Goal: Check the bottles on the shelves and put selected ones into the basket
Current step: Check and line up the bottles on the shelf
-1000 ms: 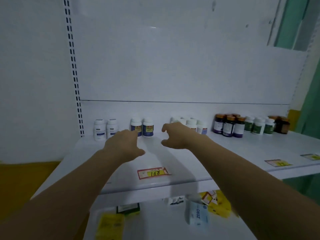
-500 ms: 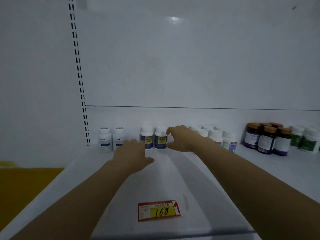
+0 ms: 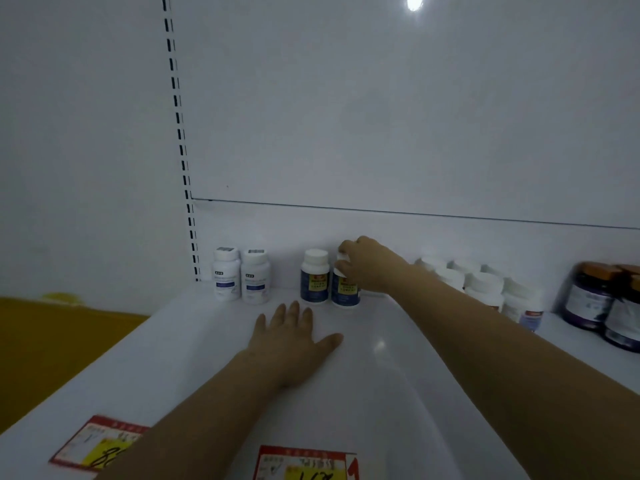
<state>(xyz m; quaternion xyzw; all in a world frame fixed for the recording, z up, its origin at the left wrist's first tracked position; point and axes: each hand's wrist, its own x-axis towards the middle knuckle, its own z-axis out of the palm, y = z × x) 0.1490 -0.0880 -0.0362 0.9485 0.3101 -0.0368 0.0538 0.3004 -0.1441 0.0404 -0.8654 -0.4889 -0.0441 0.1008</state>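
Note:
Two white-capped bottles with blue and yellow labels stand at the back of the white shelf [image 3: 381, 375]. My right hand [image 3: 367, 263] grips the cap of the right one [image 3: 344, 289]; the left one [image 3: 314, 280] stands free beside it. My left hand [image 3: 294, 336] lies flat on the shelf in front of them, fingers spread. Two white bottles with pale blue labels [image 3: 241, 277] stand further left. No basket is in view.
A cluster of white bottles [image 3: 485, 285] stands behind my right forearm, and dark bottles with orange caps [image 3: 602, 299] at the far right. Red and yellow price tags [image 3: 304, 464] lie on the shelf's front edge. A slotted upright [image 3: 183, 161] runs up the back wall.
I have leaned closer to the shelf. My right hand reached forward and took hold of the right blue-and-yellow bottle's cap. My left hand flattened onto the shelf.

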